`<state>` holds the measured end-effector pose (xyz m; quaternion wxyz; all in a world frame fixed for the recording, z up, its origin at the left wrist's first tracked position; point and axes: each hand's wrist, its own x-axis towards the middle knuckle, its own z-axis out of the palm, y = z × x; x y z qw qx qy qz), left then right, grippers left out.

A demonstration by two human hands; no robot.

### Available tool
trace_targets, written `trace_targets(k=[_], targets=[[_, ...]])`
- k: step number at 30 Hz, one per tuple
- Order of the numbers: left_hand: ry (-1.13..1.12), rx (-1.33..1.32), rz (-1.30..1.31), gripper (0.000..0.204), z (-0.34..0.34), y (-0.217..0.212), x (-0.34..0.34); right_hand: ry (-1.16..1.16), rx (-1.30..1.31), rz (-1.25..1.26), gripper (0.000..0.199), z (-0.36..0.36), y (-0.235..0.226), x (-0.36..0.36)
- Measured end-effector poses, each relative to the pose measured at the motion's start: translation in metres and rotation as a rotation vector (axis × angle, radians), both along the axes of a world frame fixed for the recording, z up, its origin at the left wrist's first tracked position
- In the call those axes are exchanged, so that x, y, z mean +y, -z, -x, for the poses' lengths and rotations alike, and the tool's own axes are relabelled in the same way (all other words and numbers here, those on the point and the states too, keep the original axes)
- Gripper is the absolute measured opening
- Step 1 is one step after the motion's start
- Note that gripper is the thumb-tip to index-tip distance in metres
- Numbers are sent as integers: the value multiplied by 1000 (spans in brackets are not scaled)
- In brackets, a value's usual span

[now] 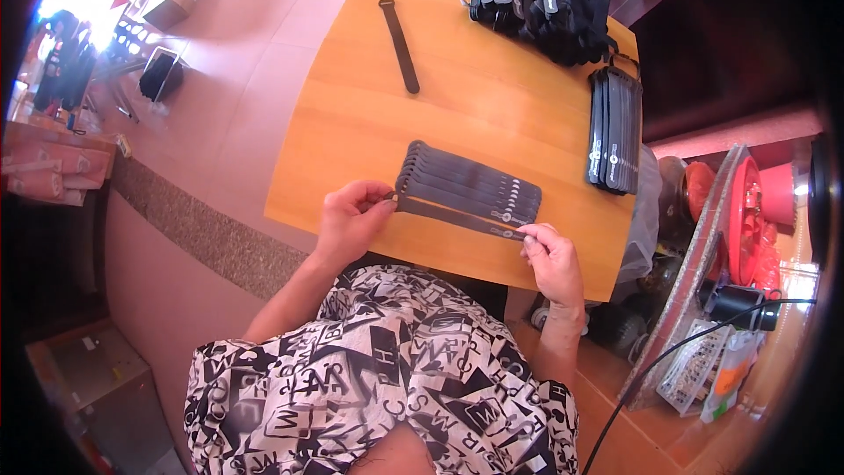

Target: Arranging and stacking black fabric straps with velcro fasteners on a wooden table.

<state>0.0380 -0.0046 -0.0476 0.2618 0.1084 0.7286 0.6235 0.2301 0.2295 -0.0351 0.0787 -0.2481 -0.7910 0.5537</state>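
Observation:
A dark grey hook-and-loop cable strap is stretched between my hands at the near side of the table. My left hand pinches its slotted end, and my right hand pinches the printed end. Just beyond it, several matching straps lie overlapped in a fanned row, slotted ends to the left and pale printed marks to the right. The held strap runs along the near edge of that row; whether it touches them I cannot tell. Farther off, a single strap lies apart on the wood.
The wooden table carries a stack of straps along its right edge. Banded strap bundles crowd the far right corner. Right of the table are red plastic basins and a black cable. A cardboard box stands far left.

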Motion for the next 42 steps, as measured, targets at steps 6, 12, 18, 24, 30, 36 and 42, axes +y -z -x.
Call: trace_targets(k=[6,12,18,24,30,36,42], targets=[[20,-24,10,11,3,13,7,280,-33,48,14,2,19,-6],[34,13,134,10,8,13,13,332,-56,-91,10,6,25,-5],[7,172,251,12,13,23,15,349,-49,-181,8,11,26,-6],[9,219,254,11,12,18,21,393,-79,-89,6,10,26,-7],[4,227,266,9,13,20,21,400,-100,-81,7,13,26,-7],[-9,258,290,8,12,19,22,402,-75,-101,8,14,23,-8],[-26,279,285,9,11,22,26,412,-79,-125,7,14,23,-8]])
